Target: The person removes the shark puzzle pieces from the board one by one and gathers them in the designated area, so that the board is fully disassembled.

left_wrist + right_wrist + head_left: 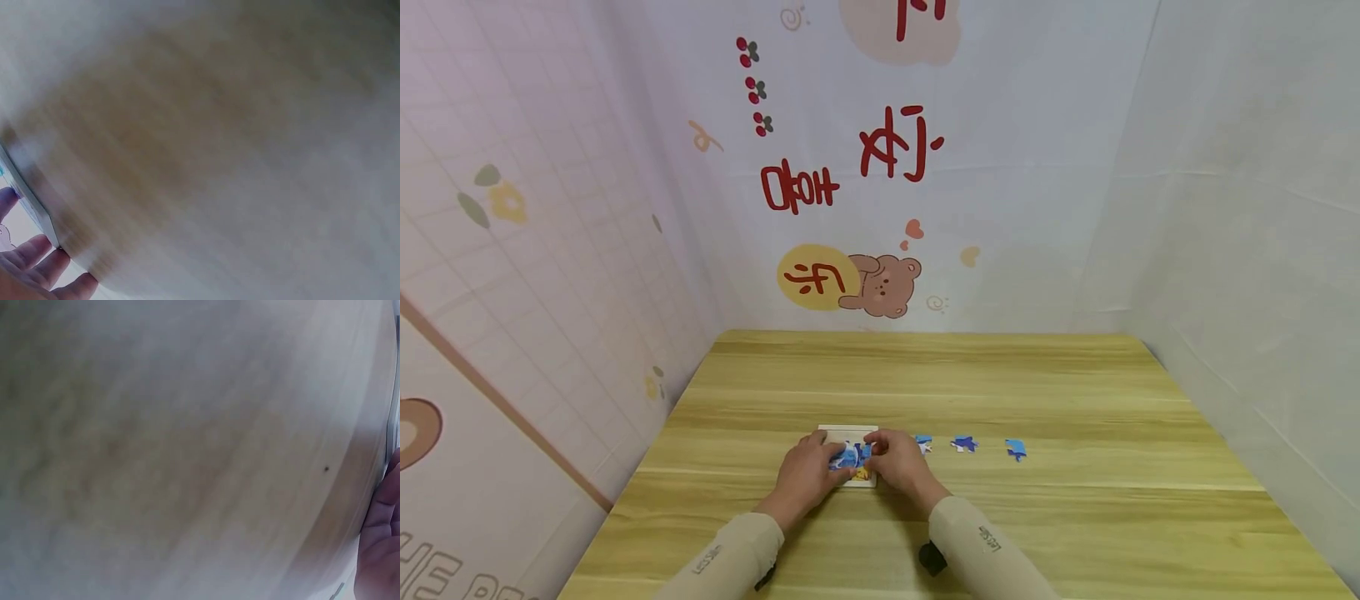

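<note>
A small white puzzle tray (848,428) lies on the table, partly filled with blue and yellow jigsaw pieces (852,456). My left hand (808,468) rests along the tray's left side, thumb over the lower pieces. In the left wrist view its relaxed fingers (49,267) touch the tray edge (28,197). At the tray's right side, my right hand (898,460) pinches a blue puzzle piece (870,451) between thumb and forefinger, over the picture. The fingers hide part of that piece. The right wrist view shows only the edge of this hand (380,531).
To the right of the tray lie loose puzzle pieces in a row: one close beside the right hand (924,442), a purple-blue piece (965,444) and a blue one (1016,450). The wooden table (1075,500) meets printed cloth walls (1015,208) at the back and sides.
</note>
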A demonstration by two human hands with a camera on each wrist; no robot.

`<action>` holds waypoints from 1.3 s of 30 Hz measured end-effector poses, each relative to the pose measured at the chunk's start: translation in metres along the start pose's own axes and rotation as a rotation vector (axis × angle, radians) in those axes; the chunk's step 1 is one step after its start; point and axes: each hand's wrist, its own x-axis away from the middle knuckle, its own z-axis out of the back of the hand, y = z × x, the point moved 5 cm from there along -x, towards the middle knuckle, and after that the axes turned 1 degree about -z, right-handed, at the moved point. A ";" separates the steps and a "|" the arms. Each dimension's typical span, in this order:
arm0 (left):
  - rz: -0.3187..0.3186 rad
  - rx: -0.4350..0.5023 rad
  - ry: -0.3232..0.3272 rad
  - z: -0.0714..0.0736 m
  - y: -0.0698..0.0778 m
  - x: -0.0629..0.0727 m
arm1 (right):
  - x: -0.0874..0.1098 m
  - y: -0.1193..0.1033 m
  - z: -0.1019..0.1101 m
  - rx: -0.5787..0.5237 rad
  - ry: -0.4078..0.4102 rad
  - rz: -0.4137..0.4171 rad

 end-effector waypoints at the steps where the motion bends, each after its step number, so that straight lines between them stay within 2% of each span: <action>1: -0.001 -0.001 0.000 0.000 0.001 0.000 | 0.000 0.000 0.001 0.003 0.000 -0.001; 9: -0.007 -0.004 0.005 -0.003 0.004 -0.001 | 0.004 0.001 0.004 0.008 0.013 -0.005; 18: -0.025 -0.019 0.043 -0.006 0.000 -0.001 | 0.008 0.003 0.009 -0.159 0.035 -0.013; 26: -0.019 -0.018 0.043 -0.001 0.000 -0.001 | 0.018 0.009 0.015 -0.261 -0.042 -0.039; 32: 0.007 -0.003 0.020 0.000 0.001 0.001 | 0.032 0.023 0.036 -0.243 -0.113 -0.014; 39: 0.018 0.009 0.014 0.001 0.001 0.003 | 0.050 0.051 0.074 -0.306 -0.103 -0.051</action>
